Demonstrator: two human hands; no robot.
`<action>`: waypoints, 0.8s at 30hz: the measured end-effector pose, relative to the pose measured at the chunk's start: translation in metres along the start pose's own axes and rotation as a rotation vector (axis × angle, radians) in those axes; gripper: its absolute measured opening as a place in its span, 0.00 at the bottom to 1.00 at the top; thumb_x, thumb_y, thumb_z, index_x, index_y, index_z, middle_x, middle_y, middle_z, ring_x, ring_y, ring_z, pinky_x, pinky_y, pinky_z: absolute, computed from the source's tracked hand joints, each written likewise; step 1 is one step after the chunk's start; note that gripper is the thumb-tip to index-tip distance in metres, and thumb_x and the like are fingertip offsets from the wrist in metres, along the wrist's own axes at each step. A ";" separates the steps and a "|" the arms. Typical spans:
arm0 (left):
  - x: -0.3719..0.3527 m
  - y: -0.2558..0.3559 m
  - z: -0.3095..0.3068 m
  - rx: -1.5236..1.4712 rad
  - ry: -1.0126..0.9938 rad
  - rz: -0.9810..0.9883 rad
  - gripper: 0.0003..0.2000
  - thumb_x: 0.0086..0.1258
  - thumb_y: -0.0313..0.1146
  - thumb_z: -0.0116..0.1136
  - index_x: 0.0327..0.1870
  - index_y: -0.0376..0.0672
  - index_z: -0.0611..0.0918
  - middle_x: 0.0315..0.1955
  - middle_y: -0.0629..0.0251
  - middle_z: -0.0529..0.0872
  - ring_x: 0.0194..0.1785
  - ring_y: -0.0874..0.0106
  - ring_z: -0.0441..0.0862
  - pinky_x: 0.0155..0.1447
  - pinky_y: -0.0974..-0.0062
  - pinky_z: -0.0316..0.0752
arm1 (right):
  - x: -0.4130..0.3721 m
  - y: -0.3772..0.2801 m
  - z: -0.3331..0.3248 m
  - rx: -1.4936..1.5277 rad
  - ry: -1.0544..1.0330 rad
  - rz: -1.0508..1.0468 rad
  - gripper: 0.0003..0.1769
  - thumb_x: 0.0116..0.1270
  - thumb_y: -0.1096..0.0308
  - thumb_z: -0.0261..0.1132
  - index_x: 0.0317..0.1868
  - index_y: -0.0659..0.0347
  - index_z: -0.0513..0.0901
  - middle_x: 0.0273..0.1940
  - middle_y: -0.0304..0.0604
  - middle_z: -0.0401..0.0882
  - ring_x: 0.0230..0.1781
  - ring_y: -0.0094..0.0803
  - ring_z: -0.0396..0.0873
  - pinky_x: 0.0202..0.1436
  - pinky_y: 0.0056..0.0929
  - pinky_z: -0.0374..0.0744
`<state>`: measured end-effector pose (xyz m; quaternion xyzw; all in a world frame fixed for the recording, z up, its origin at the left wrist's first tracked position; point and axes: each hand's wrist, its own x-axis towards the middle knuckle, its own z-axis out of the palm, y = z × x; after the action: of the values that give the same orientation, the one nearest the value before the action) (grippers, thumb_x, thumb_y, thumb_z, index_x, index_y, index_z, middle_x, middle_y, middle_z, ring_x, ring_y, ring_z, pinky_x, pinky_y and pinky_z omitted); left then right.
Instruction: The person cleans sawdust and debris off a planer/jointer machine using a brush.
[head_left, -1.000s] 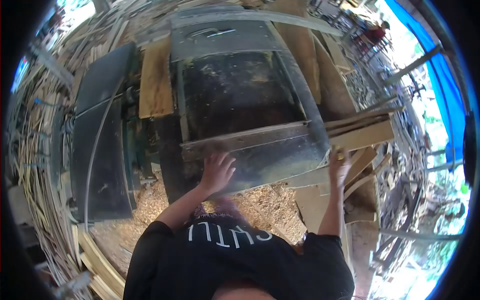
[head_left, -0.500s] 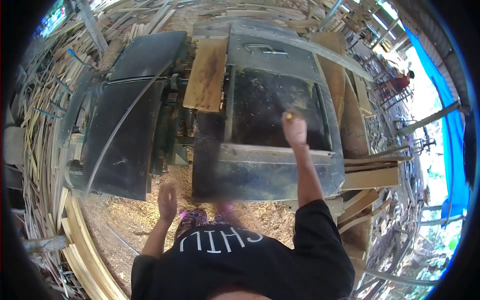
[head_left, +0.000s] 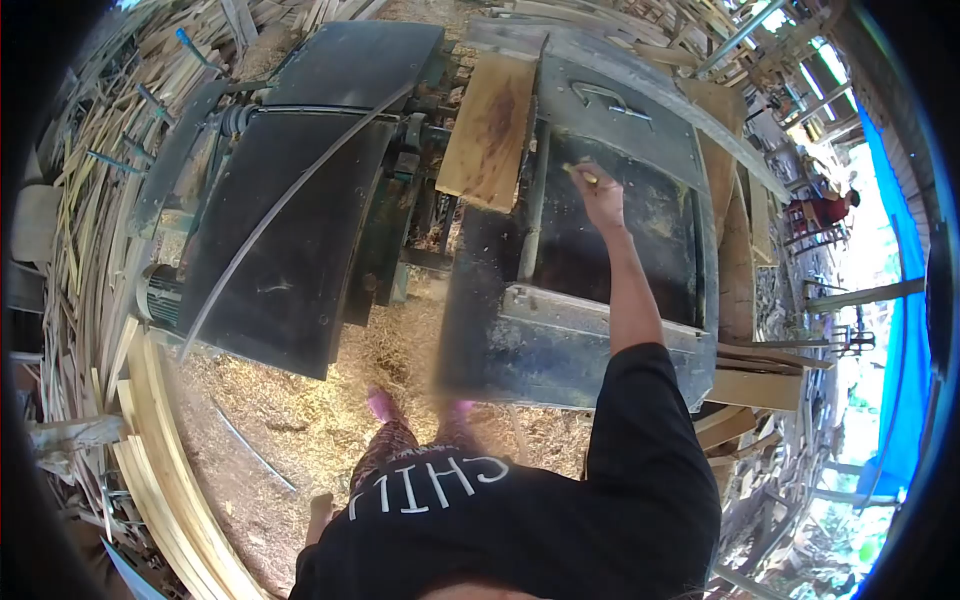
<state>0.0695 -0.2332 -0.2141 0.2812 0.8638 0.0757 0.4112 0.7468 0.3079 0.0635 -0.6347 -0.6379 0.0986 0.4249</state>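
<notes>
My right hand (head_left: 603, 203) is closed round a short object with a pale yellowish end (head_left: 590, 179); most of it is hidden by the fingers, and I cannot tell its kind. The hand is over the dark recessed panel (head_left: 625, 255) of the right machine table, near its upper left part. A C-shaped metal clamp (head_left: 612, 100) lies beyond that panel. Left of it, a brown wooden board (head_left: 488, 135) lies along the table's edge. My left hand (head_left: 321, 508) hangs low beside my body, its fingers mostly out of sight.
A second black machine table (head_left: 285, 240) stands to the left, crossed by a thin curved strip (head_left: 270, 210). Wood shavings (head_left: 385, 350) cover the floor around my feet. Long planks (head_left: 175, 480) lie at lower left. Far right, a person in red (head_left: 825, 210) sits.
My right hand has moved up and left over the dark panel. My left hand has dropped back toward my body. The whole view has shifted, with the machine tables now further right.
</notes>
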 end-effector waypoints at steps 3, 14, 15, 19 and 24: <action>0.017 -0.008 0.010 -0.396 -0.219 -0.184 0.04 0.60 0.31 0.54 0.26 0.45 0.75 0.23 0.64 0.75 0.25 0.67 0.75 0.29 0.65 0.71 | -0.038 -0.028 -0.011 -0.026 -0.193 -0.113 0.10 0.64 0.69 0.68 0.44 0.61 0.83 0.40 0.42 0.85 0.40 0.27 0.82 0.44 0.26 0.78; 0.116 0.106 -0.025 -0.647 -0.425 -0.150 0.12 0.66 0.32 0.49 0.21 0.54 0.65 0.16 0.74 0.62 0.13 0.79 0.61 0.14 0.79 0.53 | -0.141 -0.110 -0.082 0.266 -0.190 0.307 0.07 0.68 0.70 0.63 0.43 0.63 0.83 0.32 0.40 0.83 0.34 0.22 0.79 0.37 0.23 0.77; 0.119 0.118 -0.029 -0.614 -0.345 -0.179 0.12 0.66 0.32 0.49 0.21 0.54 0.65 0.15 0.75 0.61 0.13 0.80 0.60 0.14 0.79 0.52 | -0.137 -0.104 -0.085 0.258 -0.181 0.314 0.07 0.68 0.70 0.63 0.43 0.63 0.83 0.32 0.40 0.83 0.34 0.22 0.79 0.37 0.23 0.77; 0.160 0.116 -0.058 -0.633 -0.584 -0.067 0.07 0.67 0.32 0.49 0.26 0.53 0.70 0.17 0.74 0.67 0.15 0.78 0.69 0.14 0.81 0.56 | -0.138 -0.033 -0.076 -0.532 0.103 0.266 0.08 0.66 0.66 0.63 0.37 0.63 0.80 0.28 0.51 0.81 0.31 0.40 0.82 0.35 0.32 0.77; 0.165 0.097 -0.062 -0.577 -0.419 -0.132 0.08 0.67 0.33 0.54 0.26 0.51 0.70 0.16 0.74 0.65 0.14 0.79 0.61 0.15 0.80 0.58 | -0.136 -0.082 -0.011 -0.492 0.220 0.125 0.12 0.66 0.63 0.62 0.32 0.64 0.77 0.27 0.56 0.80 0.30 0.54 0.80 0.33 0.40 0.77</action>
<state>-0.0193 -0.0560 -0.2489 0.1067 0.7201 0.2307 0.6456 0.6722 0.1674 0.0678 -0.7639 -0.5521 -0.1028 0.3179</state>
